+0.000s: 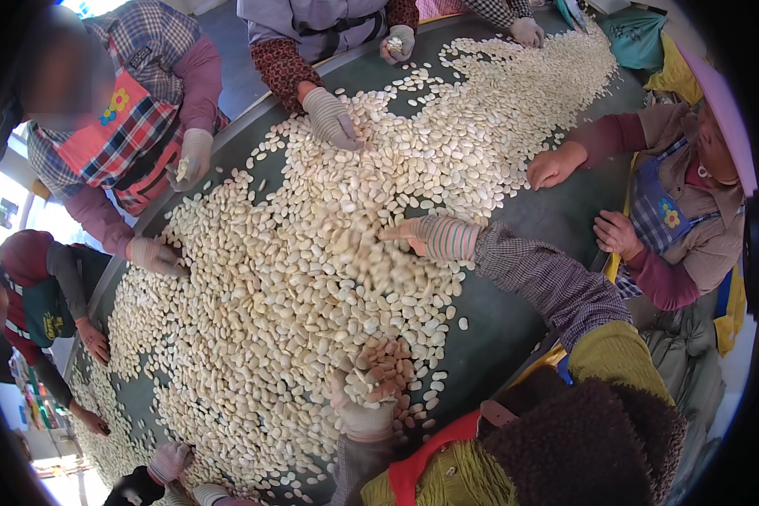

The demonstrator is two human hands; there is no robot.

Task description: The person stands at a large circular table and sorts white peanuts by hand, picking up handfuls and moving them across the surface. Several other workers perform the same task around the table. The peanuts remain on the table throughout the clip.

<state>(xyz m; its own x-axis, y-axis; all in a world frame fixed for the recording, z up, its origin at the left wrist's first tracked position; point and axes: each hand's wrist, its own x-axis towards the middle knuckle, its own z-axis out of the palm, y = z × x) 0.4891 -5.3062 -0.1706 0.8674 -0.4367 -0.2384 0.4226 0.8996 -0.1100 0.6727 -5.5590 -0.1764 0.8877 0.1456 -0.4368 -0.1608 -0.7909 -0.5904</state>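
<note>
Large white beans [278,297] lie in a broad heap on a dark green belt or tabletop [493,329]. My left hand [364,405], in a pale knit glove, is cupped palm up at the heap's lower edge and holds several beans. Reddish-tinted beans [397,360] lie just beyond it. Over the right side of the heap is my right hand [436,237], in a striped glove with some bare fingers showing. Beans near its fingertips are blurred by motion, and whether it grips any cannot be seen.
Co-workers' gloved hands reach in at the far side [332,120], the left [158,256] and the bottom left [169,462]. A co-worker's bare hand [555,166] rests at the right. A teal bag [632,38] stands at the far right end.
</note>
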